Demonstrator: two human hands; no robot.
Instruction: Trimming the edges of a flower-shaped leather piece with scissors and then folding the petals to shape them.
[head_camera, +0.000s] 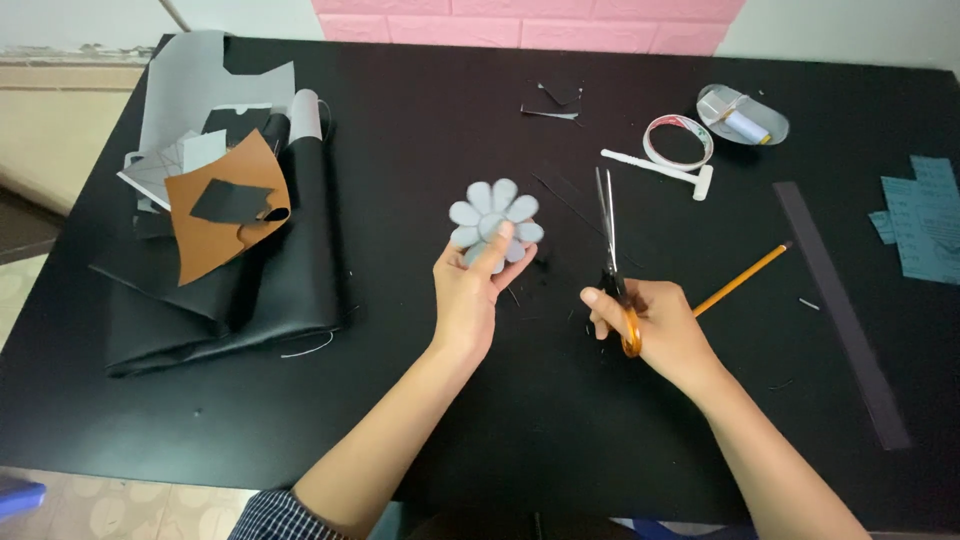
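Since every petal of the grey flower cutout (494, 222) looks rounded and separated all the way round, the cutting of its outline seems, as far as can be judged, finished or nearly so; any trimming left would be small and cannot be made out from here. It sits just above the middle of the black table (420, 430), lifted off the surface and facing the camera. The left hand (468, 296) pinches it from below, thumb pressed on the flower's centre and fingers behind the lower petals.

At about three o'clock from the flower, the right hand (655, 325) is closed round the orange handles of a pair of scissors (610, 250); the blades point to twelve o'clock, are shut or almost shut, and stand apart from the flower. Tiny dark offcuts lie on the table between the two hands.

Farther out at three o'clock a yellow pencil (742, 279) lies slanted beside the right hand, with a long dark strip (840, 310) beyond it. Toward one o'clock are a roll of tape (678, 141), a white tool (660, 169) and a small dish (743, 114) holding thread. At nine o'clock, well apart, lies a heap of black, brown and grey sheet material (225, 215).
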